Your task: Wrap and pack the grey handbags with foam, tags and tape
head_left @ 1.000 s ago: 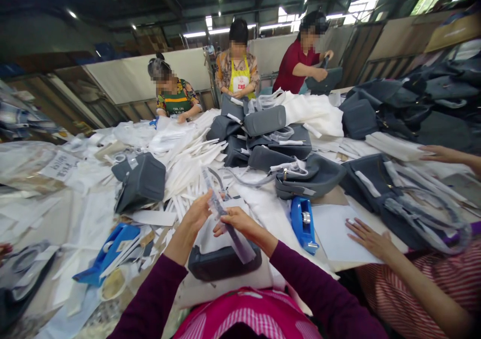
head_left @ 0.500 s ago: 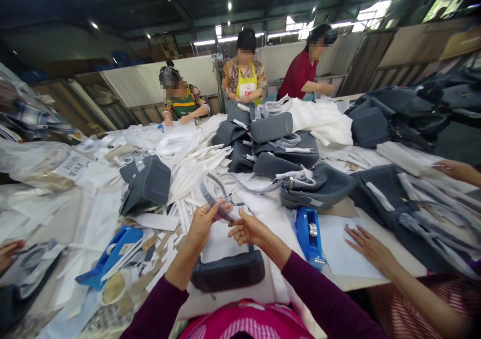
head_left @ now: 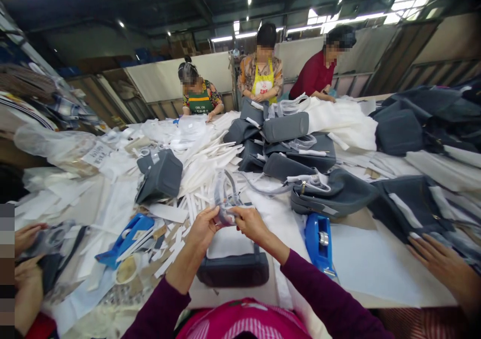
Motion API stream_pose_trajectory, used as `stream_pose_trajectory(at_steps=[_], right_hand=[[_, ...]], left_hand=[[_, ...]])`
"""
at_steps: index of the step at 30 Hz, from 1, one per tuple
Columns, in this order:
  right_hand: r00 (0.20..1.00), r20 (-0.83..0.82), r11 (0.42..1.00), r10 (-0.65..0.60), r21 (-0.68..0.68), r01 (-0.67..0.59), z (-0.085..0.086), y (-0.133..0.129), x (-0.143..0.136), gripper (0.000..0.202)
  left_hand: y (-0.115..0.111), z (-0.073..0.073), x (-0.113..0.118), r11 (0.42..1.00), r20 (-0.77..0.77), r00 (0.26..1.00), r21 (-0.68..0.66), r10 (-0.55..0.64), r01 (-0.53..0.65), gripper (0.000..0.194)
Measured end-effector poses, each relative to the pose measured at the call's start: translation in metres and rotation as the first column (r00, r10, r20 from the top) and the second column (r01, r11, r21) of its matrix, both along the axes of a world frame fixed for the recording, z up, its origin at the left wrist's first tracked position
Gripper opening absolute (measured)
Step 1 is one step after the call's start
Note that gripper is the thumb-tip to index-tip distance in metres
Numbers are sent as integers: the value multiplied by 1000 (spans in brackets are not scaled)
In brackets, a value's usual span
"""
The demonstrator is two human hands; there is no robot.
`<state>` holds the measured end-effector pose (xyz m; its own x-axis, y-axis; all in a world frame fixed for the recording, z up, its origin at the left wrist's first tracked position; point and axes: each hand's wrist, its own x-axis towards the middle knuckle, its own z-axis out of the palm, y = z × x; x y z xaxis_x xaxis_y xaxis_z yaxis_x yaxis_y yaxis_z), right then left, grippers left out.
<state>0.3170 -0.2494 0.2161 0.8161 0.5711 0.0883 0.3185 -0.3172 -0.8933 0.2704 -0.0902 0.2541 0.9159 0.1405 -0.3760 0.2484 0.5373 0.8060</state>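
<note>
Both hands are raised over a dark grey handbag (head_left: pixel 233 271) that lies on the table in front of me. A white sheet (head_left: pixel 229 244) covers part of the bag. Clear plastic film wraps the bag's looped handle (head_left: pixel 221 194). My left hand (head_left: pixel 203 231) is closed around the lower part of this handle. Thumb and fingertips of my right hand (head_left: pixel 253 225) pinch at the wrapped handle just beside the left fingers. Exactly which layer of film or handle the right fingertips grip is partly hidden.
Blue tape dispensers stand right (head_left: pixel 317 241) and left (head_left: pixel 126 241) of me. Ahead are piled grey bags (head_left: pixel 285 127) and white strips (head_left: pixel 210 151). Another grey bag (head_left: pixel 161 176) sits at left. Co-workers' hands (head_left: pixel 445 261) reach in from both sides; several people work across the table.
My right fingers have closed in on the handle beside my left hand. The co-worker's hand at right has moved from the white sheet to a dark bag. My view has shifted left.
</note>
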Motion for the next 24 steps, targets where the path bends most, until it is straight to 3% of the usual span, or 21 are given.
stream_pose_trajectory(at_steps=[5,12,16,24], right_hand=[[974,227,991,11,-135,21,3,-4,6,44],[930,366,984,26,-175,41,7,-8,9,31],[902,431,990,21,-135,41,6,-6,7,26],[875,473,994,101,-91,-66,2,-10,9,26]], left_hand=[[3,-3,-4,994,-45,997,-93,-56,51,24],[-7,-9,-13,987,-53,990,-106,-128,122,28],[-14,-11,-15,995,4,998,-71,-70,70,37],[-17,-20,-17,996,53,995,-30,-87,89,54]])
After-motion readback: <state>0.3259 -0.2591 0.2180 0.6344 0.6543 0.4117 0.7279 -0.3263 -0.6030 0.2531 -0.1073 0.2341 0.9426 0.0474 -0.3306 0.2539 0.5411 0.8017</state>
